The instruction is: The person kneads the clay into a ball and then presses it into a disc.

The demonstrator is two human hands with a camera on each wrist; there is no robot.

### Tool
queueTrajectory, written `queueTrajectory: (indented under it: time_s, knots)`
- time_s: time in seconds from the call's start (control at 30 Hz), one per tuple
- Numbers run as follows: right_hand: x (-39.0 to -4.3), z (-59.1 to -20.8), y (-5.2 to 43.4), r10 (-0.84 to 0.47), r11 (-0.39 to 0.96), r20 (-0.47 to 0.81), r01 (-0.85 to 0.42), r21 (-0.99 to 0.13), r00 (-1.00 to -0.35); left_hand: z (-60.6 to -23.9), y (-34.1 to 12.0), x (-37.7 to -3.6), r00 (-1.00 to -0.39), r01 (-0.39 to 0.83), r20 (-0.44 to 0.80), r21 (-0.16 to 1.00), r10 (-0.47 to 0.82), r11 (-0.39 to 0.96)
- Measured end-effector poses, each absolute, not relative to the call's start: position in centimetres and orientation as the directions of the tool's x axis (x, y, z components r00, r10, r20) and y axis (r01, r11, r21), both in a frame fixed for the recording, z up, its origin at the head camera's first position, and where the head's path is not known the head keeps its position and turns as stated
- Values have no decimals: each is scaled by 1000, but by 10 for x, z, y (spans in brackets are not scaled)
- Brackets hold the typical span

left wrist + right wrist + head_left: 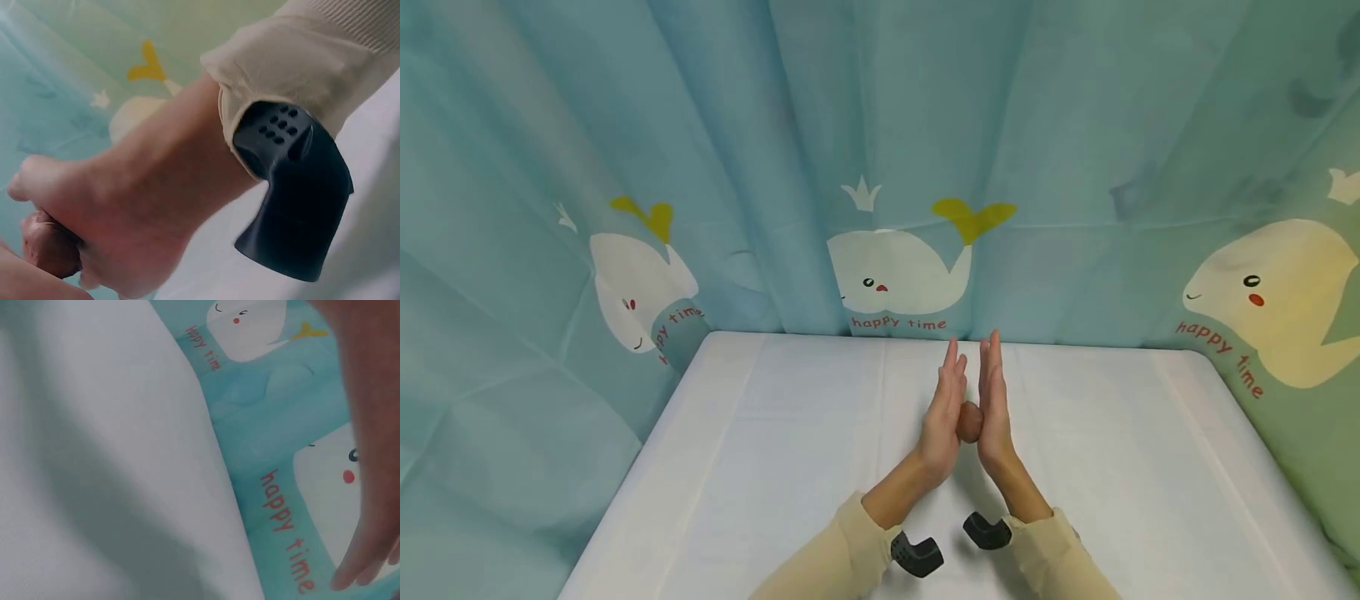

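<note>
A small brown lump [969, 422] sits squeezed between my two flat palms above the white table [775, 467]. My left hand [945, 412] and right hand [992, 404] stand upright, palms facing, fingers straight and pointing away from me. In the left wrist view the brown lump [50, 247] shows at the heel of the left hand [125, 212]. The right wrist view catches only the blurred edge of the right hand [369, 456].
A blue curtain [880, 150] printed with white whales and "happy time" encloses the table on the back and both sides. Black wrist camera mounts [917, 554] sit on both cream sleeves near the front edge.
</note>
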State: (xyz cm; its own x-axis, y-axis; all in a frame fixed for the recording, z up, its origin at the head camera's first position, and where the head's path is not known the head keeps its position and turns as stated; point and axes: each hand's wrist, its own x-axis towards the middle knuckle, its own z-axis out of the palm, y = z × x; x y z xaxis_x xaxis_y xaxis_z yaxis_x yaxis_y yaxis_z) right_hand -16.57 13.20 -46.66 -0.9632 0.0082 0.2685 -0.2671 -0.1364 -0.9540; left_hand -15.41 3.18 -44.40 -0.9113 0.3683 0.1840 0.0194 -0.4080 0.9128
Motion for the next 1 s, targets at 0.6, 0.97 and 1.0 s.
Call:
queueTrajectory:
  time_s: [0.6, 0.97, 1.0]
  knots:
    - [-156, -466, 116, -72, -91, 330, -324, -942, -941, -476, 33, -176, -932, 288, 267, 956, 244, 53]
    - [-159, -489, 127, -42, -128, 294, -287, -949, -955, -446, 40, -168, -935, 203, 269, 940, 231, -272]
    - [-155, -490, 124, -52, -118, 296, -289, -950, -954, -446, 40, -171, -934, 222, 281, 940, 219, -261]
